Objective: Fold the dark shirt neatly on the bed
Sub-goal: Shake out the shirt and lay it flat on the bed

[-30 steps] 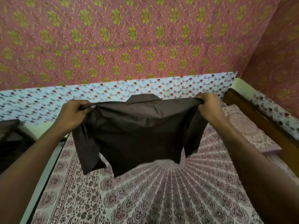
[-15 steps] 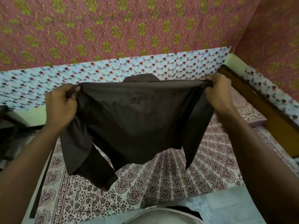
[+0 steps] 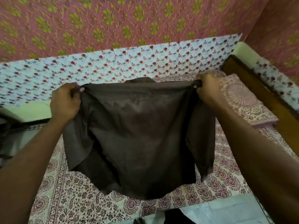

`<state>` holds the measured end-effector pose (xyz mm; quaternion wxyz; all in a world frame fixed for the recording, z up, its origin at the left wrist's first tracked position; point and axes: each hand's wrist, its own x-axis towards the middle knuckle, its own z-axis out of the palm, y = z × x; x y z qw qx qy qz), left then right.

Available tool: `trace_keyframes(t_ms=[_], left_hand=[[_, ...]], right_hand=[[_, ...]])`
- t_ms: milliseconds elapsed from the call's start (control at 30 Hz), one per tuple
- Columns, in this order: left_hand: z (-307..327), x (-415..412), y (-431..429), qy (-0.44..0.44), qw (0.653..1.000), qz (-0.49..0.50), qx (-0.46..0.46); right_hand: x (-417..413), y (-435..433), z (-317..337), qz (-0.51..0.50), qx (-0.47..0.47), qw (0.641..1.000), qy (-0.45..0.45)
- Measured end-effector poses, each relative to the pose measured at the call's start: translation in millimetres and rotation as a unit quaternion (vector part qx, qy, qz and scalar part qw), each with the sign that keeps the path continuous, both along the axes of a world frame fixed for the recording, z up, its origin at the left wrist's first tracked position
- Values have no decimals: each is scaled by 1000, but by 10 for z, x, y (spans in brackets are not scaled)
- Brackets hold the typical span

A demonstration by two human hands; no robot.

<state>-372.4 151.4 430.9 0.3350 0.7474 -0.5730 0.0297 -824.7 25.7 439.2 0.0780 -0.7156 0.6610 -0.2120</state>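
Note:
The dark brown shirt (image 3: 139, 136) hangs spread out in the air above the bed (image 3: 68, 196), its back toward me and its collar poking up at the top middle. My left hand (image 3: 64, 102) grips the left shoulder of the shirt, fingers curled round the cloth. At the right shoulder my right hand (image 3: 206, 88) grips the fabric the same way. Both sleeves dangle at the sides, and the hem hangs just above the patterned bedsheet.
A pillow (image 3: 242, 101) in matching print lies at the right end of the bed, beside a wooden headboard (image 3: 275, 107). Patterned cloth covers the wall behind. A dark object (image 3: 9, 130) sits off the bed's left side. The bed's near edge and pale floor (image 3: 226, 210) show below.
The shirt has come lower and closer to me, hanging flatter and wider between my hands. My view has tilted further down, so the bed's near edge and floor show.

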Motion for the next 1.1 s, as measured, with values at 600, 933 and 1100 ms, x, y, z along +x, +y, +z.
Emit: trace_keyframes(t_ms=[600, 933, 1100], left_hand=[[-2585, 399, -2437, 238, 956, 149, 81], [-3836, 375, -2806, 122, 945, 80, 294], [-4309, 188, -2877, 135, 878, -13, 459]], right_hand=[[766, -2482, -2666, -30, 93, 995, -4], [940, -3026, -3982, 42, 250, 961, 109], [941, -2962, -4488, 103, 315, 932, 146]])
